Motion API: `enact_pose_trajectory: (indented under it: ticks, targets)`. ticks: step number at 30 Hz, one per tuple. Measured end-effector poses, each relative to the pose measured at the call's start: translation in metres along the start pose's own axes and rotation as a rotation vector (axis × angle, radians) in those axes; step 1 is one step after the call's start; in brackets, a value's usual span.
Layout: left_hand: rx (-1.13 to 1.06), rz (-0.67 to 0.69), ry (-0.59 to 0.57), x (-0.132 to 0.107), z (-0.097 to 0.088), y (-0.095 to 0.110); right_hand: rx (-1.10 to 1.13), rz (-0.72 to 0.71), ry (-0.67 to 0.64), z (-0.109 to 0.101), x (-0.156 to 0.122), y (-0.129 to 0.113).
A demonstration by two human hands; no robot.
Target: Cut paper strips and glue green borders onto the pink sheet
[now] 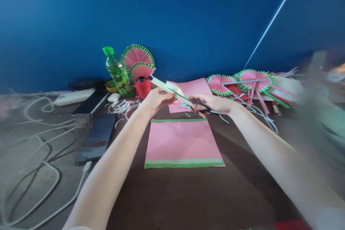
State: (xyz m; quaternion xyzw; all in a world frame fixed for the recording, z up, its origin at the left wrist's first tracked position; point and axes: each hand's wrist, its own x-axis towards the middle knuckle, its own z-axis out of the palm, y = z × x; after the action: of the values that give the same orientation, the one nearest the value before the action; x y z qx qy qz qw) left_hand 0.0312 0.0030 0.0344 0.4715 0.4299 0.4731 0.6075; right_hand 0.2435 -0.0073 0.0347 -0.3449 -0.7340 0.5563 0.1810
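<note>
My left hand (159, 99) pinches a pale green paper strip (159, 83), which slants up to the left in front of me. In my right hand (208, 103) are black-handled scissors (201, 105), their blades lying along the strip. Whether the blades are cutting at this moment I cannot tell. Below both hands a pink paper sheet (178, 140) lies flat on the dark table. Green bands run along its far and near edges, with a paler green band beside the near one.
Pleated pink-and-green fans (138, 59) stand by a green-capped bottle (118, 73) and a red thread spool (143, 88). More fans with paper strips (254, 81) lie right. Another pink sheet (198, 86) is behind my hands. Left are a phone (104, 136), white cables (58, 176) and a power bank (74, 97).
</note>
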Motion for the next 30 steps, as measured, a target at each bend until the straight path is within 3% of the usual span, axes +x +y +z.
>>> enact_pose_trajectory:
  ticks: [25, 30]
  targets:
    - [-0.009, -0.014, -0.004, 0.0006, 0.0000, 0.0008, 0.013, -0.008, 0.023, -0.0016, 0.0029, 0.0070]
    - [-0.020, -0.014, 0.063, 0.0009, -0.0017, 0.0026, 0.035, -0.001, 0.037, -0.0035, 0.0035, 0.0095]
